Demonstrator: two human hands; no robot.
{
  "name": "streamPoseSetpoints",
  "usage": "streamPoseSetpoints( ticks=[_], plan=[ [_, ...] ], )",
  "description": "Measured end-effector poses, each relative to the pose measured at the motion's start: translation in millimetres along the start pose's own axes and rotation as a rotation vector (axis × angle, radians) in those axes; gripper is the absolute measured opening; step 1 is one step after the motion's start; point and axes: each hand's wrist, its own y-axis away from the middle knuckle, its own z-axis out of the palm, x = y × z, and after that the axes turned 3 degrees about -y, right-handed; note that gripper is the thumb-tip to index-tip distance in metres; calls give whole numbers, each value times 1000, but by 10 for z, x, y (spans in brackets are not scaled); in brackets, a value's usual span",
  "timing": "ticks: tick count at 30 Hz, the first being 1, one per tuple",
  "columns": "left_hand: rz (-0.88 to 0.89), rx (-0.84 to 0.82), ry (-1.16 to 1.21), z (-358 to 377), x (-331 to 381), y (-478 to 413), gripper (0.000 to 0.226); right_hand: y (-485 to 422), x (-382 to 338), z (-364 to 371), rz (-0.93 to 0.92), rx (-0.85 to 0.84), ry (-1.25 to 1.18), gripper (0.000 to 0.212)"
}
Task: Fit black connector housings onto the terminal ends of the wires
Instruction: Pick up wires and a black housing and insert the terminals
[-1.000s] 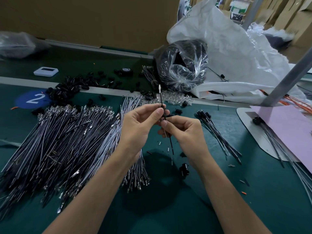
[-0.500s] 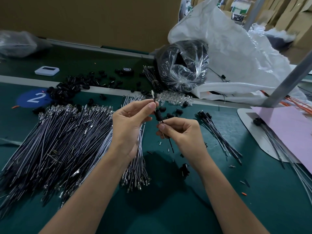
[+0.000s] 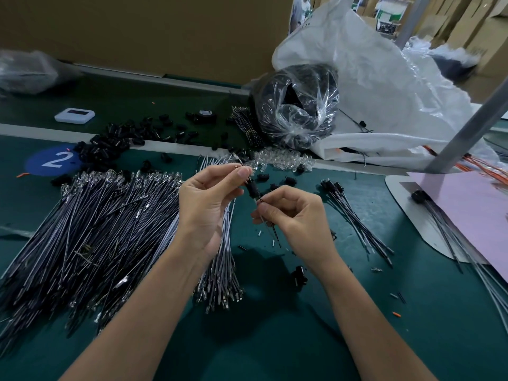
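Left hand (image 3: 209,199): thumb and forefinger pinch the upper end of one wire (image 3: 275,235); a bit of metal terminal pokes out above the fingertips.
Right hand (image 3: 298,215): thumb and forefinger pinch the same wire lower down; the other fingers are curled toward the palm.
Black connector housing (image 3: 252,188): sits on the wire between the two pinches, just beside the left thumb.
Wire: held tilted above the middle of the green surface (image 3: 275,339); its lower end hangs free below the right hand.
Bare wires (image 3: 96,229): a wide fanned pile over the left half of the surface, partly under the left forearm.
Fitted wires (image 3: 354,215): a small bundle right of the right hand, black housings on the far ends.
Loose housings (image 3: 118,138): scattered along the far edge, toward the left.
Clear parts (image 3: 280,159): a heap at the far edge, beyond the hands.
Clear bag (image 3: 297,111): holds dark parts and stands behind that heap.
Pink sheet (image 3: 472,215): at the right edge.
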Motion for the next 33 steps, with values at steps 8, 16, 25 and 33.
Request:
streamPoseSetpoints(
  ticks=[8, 16, 25, 33],
  plan=[
    [-12, 25, 55, -3, -4, -4, 23, 19, -8, 6, 15, -10, -1, 5],
    [-15, 33, 58, -23, 10, -9, 15, 16, -24, 0, 8, -5, 45, 11],
    [-15, 33, 68, -23, 16, -8, 19, 4, -18, -17, 28, -4, 62, 16],
    [-33, 33, 64, -14, 23, 1, 17, -4, 4, -34, 34, -11, 97, 15]
  ],
)
